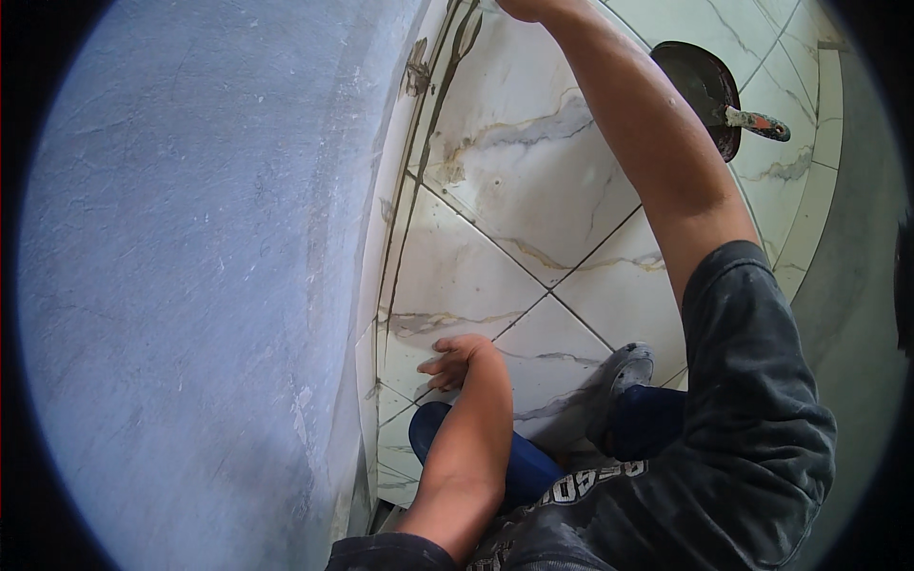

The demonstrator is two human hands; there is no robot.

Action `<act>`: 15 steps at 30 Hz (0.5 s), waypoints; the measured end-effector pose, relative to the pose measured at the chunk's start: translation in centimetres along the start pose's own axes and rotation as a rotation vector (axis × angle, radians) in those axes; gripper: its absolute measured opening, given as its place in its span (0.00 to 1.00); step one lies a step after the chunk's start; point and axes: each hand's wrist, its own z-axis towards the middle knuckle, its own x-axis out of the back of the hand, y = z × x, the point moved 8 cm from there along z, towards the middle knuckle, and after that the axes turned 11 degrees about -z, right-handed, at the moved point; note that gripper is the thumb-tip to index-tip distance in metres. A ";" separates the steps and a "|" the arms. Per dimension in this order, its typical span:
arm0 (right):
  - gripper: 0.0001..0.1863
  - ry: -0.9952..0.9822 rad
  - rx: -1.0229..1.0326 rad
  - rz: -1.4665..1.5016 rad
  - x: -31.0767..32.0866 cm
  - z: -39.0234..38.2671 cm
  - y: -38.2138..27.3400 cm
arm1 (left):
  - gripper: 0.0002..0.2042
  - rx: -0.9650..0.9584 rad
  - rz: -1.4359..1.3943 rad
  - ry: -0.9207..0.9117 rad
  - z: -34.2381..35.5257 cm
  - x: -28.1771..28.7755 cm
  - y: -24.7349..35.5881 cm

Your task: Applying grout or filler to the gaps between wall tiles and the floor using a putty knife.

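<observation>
My left hand is low over the marble-look floor tiles, close to the base of the wall. Its fingers are apart and hold nothing; whether the fingertips touch the tile I cannot tell. My right arm stretches far forward, and only part of my right hand shows at the top edge. The fingers there are cut off, so what they hold or touch is hidden. Nearest to that hand, a dark wet-looking smear runs along the floor joint by the wall.
A blue-grey wall with a white tile skirting fills the left side. At the far right lies a black pan of dark material, partly behind my right arm, with a worn red-and-green tool handle over its rim. My shoe rests on the tiles.
</observation>
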 end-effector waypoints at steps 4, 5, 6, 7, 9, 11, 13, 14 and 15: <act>0.19 -0.051 0.021 -0.044 -1.2 -1.2 -3.0 | 0.33 0.012 -0.003 0.023 1.0 0.5 0.0; 0.17 -0.112 0.004 0.059 -1.0 -2.4 -4.0 | 0.33 0.014 -0.002 0.023 1.0 0.4 -0.1; 0.17 -0.115 -0.001 0.050 -1.1 -3.0 -3.9 | 0.33 0.011 0.001 0.012 0.6 0.3 -0.1; 0.16 -0.195 0.055 -0.002 -1.9 -3.9 -4.4 | 0.33 0.008 0.004 0.003 0.3 0.1 -0.1; 0.21 -0.127 0.095 -0.070 -3.0 -5.8 -5.2 | 0.33 0.002 0.000 -0.010 -0.1 -0.1 0.1; 0.21 -0.104 0.094 -0.075 -4.1 -7.3 -6.0 | 0.33 0.005 0.000 -0.009 -0.1 -0.2 0.1; 0.19 -0.131 0.116 -0.077 -4.2 -9.2 -8.5 | 0.34 -0.008 -0.028 0.022 0.4 -0.2 -0.1; 0.19 -0.132 0.116 -0.081 -4.5 -9.8 -8.8 | 0.34 -0.007 -0.028 0.018 0.2 -0.2 0.1; 0.19 -0.166 0.134 -0.098 -5.0 -10.5 -9.4 | 0.34 0.012 -0.017 -0.004 -0.1 -0.1 0.2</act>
